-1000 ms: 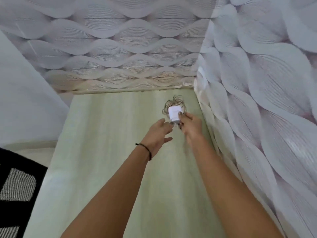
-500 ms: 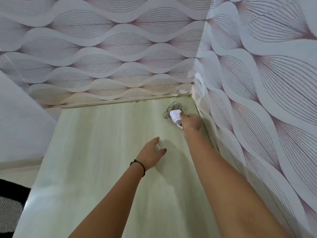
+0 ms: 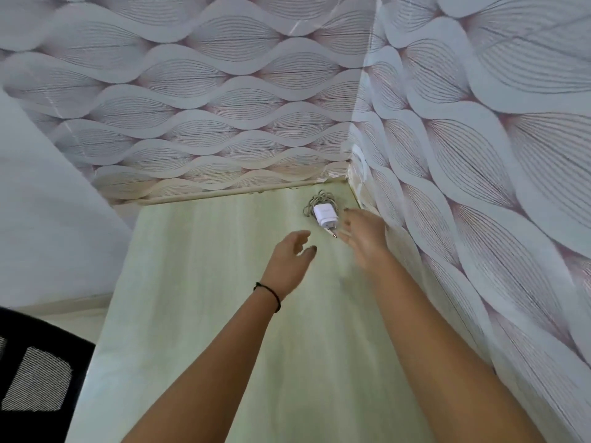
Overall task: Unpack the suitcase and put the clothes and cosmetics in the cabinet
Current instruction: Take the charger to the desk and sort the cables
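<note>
White charger [image 3: 324,214] lies on its coiled cable [image 3: 320,198] in the far right corner of the pale wood top [image 3: 208,298], beside the wallpapered walls [image 3: 479,155]; right hand [image 3: 364,235] just beside it, blurred, fingers spread, holding nothing; left hand [image 3: 289,260] near, fingers loose, empty.

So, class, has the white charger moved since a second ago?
Yes. The charger has come down out of the grip onto the cabinet top, beside the wall corner; the left hand and right hand are now open.
</note>
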